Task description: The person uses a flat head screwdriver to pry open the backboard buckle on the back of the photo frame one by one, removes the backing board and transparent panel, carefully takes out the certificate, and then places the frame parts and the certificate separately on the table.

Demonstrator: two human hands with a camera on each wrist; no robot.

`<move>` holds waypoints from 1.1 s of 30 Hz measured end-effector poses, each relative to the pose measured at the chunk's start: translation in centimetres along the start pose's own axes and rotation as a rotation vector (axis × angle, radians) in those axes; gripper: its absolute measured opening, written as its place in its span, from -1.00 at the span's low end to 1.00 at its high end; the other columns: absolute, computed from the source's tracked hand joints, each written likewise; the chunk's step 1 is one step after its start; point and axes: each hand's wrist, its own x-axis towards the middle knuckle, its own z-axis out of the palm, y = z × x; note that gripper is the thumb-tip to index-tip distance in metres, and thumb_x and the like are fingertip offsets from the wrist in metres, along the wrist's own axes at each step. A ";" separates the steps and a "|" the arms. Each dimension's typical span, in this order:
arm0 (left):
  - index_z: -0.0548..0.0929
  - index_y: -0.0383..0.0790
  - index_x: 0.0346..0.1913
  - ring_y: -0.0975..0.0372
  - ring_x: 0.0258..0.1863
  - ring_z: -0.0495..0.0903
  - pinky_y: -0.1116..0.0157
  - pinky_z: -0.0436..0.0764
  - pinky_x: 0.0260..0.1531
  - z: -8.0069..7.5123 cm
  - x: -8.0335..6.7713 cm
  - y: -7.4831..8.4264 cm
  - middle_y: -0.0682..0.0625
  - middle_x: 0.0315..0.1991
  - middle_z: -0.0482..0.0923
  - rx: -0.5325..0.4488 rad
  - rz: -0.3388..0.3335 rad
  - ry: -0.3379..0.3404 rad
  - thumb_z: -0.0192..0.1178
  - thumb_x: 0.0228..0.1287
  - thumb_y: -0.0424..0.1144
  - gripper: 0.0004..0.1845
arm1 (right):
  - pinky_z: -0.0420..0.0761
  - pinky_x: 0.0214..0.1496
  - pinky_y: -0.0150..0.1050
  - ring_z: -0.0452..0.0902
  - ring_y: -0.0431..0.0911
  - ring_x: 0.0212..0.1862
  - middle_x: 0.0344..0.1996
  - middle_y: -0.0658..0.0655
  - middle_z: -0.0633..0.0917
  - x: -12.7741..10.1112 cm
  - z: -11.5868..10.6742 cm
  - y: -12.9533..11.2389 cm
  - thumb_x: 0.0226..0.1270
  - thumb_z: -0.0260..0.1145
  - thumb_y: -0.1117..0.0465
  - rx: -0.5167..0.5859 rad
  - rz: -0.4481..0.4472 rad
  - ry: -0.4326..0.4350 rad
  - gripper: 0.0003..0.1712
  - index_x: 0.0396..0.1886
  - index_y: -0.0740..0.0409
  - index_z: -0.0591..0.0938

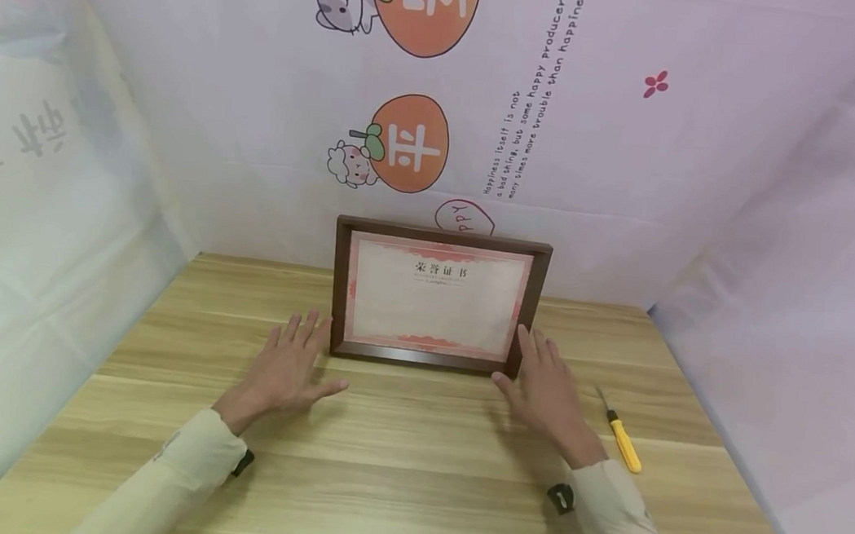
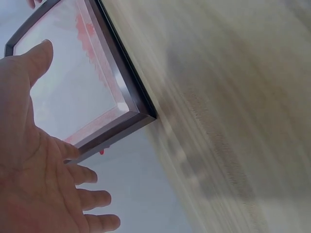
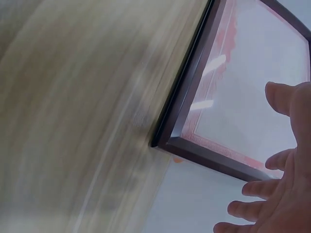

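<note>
Framed certificate (image 1: pixel 436 298) stands upright near the far edge of the wooden worktop (image 1: pixel 400 469), in the middle between left and right, with the printed sheet of the backdrop (image 1: pixel 261 110) right behind it; whether it leans on that sheet cannot be told. Its frame is dark brown, and the paper inside is pale with a pink-red border and a line of dark characters at the top.

Both hands flank its lower corners. Left hand (image 1: pixel 291 367) lies low over the worktop just left of the frame's near-left corner, fingers straight and spread, thumb pointing right along the near side of the frame. Its grip is wide open and holds nothing; the left wrist view shows the open palm (image 2: pixel 34 179) beside the frame's corner (image 2: pixel 141 114), with the fingers apart from the wood.

Right hand (image 1: pixel 547 385) mirrors it at the near-right corner, fingers straight and pointing far, fingertips at the frame's right edge. Whether they touch the frame cannot be told from the head view; in the right wrist view the relaxed fingers (image 3: pixel 279 160) are close beside the frame (image 3: pixel 209 155), curled round nothing, so this grip is open too.

On the worktop to the right of the right hand lies a small screwdriver (image 1: pixel 621 432) with a yellow handle, its metal tip pointing far, apart from hand and frame.
</note>
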 end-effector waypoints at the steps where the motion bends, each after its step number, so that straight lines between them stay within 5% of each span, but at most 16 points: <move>1: -0.08 -0.34 0.55 -0.29 0.51 -0.08 -0.30 -0.02 0.42 -0.1 0.1 0.0 -0.32 0.57 -0.20 -0.007 -0.004 -0.002 0.07 0.23 0.40 0.12 | 0.16 0.43 0.34 0.01 0.42 0.48 0.50 0.47 0.08 0.1 -0.1 0.1 0.39 0.21 -0.15 0.004 0.004 0.002 0.02 0.57 0.25 -0.05; 12: -0.19 -0.36 0.55 -0.25 0.51 -0.02 -0.23 0.10 0.43 -0.8 2.5 -0.1 -0.32 0.57 -0.16 -0.022 -0.040 -0.001 0.00 0.23 0.45 0.17 | 0.21 0.43 0.27 0.07 0.34 0.48 0.51 0.43 0.08 1.5 -0.6 1.0 0.42 0.20 -0.13 0.083 0.075 -0.015 0.05 0.57 0.26 -0.16; 25: 0.01 -0.50 0.48 -0.22 0.42 0.23 -0.11 0.28 0.39 -1.4 4.6 -0.3 -0.41 0.46 0.13 -0.109 -0.011 0.076 0.11 0.23 0.37 0.12 | 0.26 0.40 0.27 0.12 0.35 0.46 0.49 0.45 0.12 3.1 -0.8 1.4 0.44 0.16 -0.12 0.173 0.125 -0.019 0.05 0.57 0.23 -0.24; 33: 0.08 -0.47 0.46 -0.18 0.31 0.40 -0.11 0.45 0.25 -2.0 5.9 -0.3 -0.38 0.39 0.29 -0.224 -0.078 0.079 0.21 0.25 0.23 0.02 | 0.31 0.37 0.27 0.18 0.37 0.42 0.46 0.48 0.18 4.1 -1.0 1.5 0.45 0.15 -0.10 0.202 0.124 0.001 0.02 0.57 0.28 -0.19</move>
